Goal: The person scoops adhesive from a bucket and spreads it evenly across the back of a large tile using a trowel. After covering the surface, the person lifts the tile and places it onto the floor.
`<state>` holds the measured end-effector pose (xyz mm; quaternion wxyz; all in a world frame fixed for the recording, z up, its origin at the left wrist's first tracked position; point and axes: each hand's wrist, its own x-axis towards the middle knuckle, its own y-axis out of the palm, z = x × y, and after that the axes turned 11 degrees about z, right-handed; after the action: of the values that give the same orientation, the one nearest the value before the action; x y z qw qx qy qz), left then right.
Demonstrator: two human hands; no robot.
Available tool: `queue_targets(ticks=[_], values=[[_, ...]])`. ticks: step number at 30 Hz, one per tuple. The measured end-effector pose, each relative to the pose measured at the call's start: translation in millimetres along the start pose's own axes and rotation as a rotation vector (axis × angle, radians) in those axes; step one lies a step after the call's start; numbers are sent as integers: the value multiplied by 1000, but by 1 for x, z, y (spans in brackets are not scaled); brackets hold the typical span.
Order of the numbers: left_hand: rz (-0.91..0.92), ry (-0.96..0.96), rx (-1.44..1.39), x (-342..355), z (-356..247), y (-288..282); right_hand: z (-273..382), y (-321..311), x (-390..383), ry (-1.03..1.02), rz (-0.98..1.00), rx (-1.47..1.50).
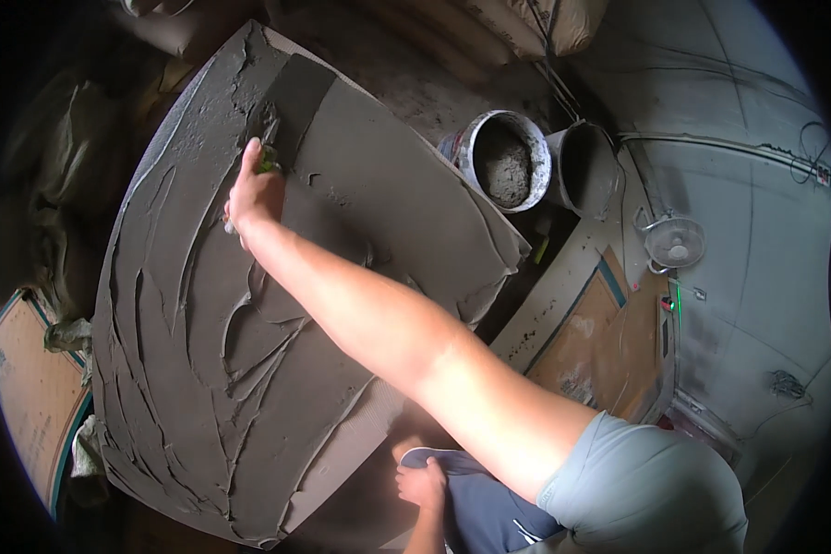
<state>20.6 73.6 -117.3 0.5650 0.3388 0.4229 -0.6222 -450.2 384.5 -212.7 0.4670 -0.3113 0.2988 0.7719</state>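
Observation:
A broad slab (351,452) lies tilted across the left and middle, its pale surface bare at the near edge. Wet grey mortar (175,369) covers most of it, smooth toward the right and ridged toward the left. My right arm stretches over it from the lower right. High on the slab, my right hand (257,194) is closed round a trowel (268,162), whose green handle part shows; its blade is hard to make out against the mortar. Down at the bottom, my left hand (422,484) rests by the knee of my dark shorts (480,480), fingers loosely curled, nothing visible in them.
Beyond the slab's right edge stands a white bucket (543,171) with grey mortar in it, a second bucket (586,171) beside it. A fan (676,244) and brown boards (591,342) lie farther right. Filled sacks (508,28) are at the back; another board (32,397) leans at left.

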Motion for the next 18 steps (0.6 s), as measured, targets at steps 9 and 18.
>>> queue_targets(ticks=[9, 18], values=[[-11, 18, 76, -8, -12, 10, 12, -7, 72, -124, 61, -426], [-6, -44, 52, -17, -15, 5, 112, -133, 38, -268, 367, -1559]])
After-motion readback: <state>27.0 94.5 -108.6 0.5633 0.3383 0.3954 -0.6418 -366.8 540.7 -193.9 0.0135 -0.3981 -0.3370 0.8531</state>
